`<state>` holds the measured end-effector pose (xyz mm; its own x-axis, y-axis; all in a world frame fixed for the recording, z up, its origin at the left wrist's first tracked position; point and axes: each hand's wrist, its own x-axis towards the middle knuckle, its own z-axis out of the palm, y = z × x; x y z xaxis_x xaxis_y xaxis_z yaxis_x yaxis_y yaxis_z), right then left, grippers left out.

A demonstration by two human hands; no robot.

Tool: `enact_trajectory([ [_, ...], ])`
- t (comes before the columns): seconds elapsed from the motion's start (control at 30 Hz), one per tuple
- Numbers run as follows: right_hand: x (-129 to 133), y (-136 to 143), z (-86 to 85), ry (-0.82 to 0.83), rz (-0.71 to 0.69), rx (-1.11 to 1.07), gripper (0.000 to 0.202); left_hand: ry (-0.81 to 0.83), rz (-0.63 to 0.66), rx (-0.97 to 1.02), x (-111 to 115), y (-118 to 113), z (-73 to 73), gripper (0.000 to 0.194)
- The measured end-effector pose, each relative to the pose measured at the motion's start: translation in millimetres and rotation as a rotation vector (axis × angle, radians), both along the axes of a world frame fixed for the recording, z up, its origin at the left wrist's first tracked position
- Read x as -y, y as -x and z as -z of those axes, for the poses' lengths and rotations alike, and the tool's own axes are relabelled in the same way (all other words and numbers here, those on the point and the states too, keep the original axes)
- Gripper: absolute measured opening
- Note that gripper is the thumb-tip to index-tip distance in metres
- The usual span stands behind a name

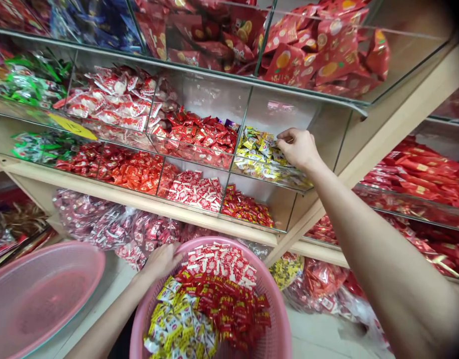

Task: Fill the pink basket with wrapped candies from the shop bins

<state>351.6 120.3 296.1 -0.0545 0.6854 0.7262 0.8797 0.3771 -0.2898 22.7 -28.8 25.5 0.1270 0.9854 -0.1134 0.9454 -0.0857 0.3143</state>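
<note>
A round pink plastic basket (278,304) stands in front of me, holding wrapped sweets in three groups: red-and-white sweets (222,262), dark red sweets (229,304) and yellow-and-white sweets (180,324). My left hand (162,262) is closed over the basket's left rim, its fingertips partly hidden. Up on the shelf, my right hand (299,147) is at a clear compartment of yellow wrapped sweets (261,147). Its thumb and fingers are curled together at the right side of that pile; whatever lies between them is too hidden to make out.
Glass-divided shelves hold red sweets (203,134), green sweets (31,80) and large red packets (327,50). A slanting wooden post (394,129) stands right of my right hand. Another pink basket (46,294) is at left. Bagged sweets (319,279) lie on the floor under the shelves.
</note>
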Motion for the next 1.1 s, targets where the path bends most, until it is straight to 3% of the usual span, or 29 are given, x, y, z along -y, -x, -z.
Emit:
enact_trajectory([
  [0.17, -1, -1, 0.2, 0.008, -0.007, 0.011, 0.014, -0.138, -0.026, -0.022, 11, 6, 0.2, 0.031],
  [0.33, -2, 0, 0.9, 0.033, -0.011, -0.005, 0.013, -0.167, 0.297, 0.049, 27, 20, -9.5, 0.03],
  [0.43, -4, -1, 2.7, 0.033, -0.022, -0.013, 0.012, -0.162, 0.365, 0.024, 39, 21, -13.8, 0.032],
  [0.5, -6, -2, 4.0, 0.024, -0.03, -0.013, 0.011, -0.178, 0.396, 0.011, 46, 20, -9.3, 0.03],
  [0.73, -4, 0, 3.5, 0.06, -0.045, -0.003, 0.017, -0.255, 0.459, -0.062, 57, 20, 27.6, 0.037],
  [0.93, 1, 4, 0.6, 0.129, -0.035, 0.001, 0.02, -0.181, 0.457, -0.152, 51, 16, 25.4, 0.039],
  [1.1, -1, 5, 0.6, 0.153, -0.042, 0.003, 0.023, -0.209, 0.424, -0.181, 39, 22, 44.5, 0.037],
])
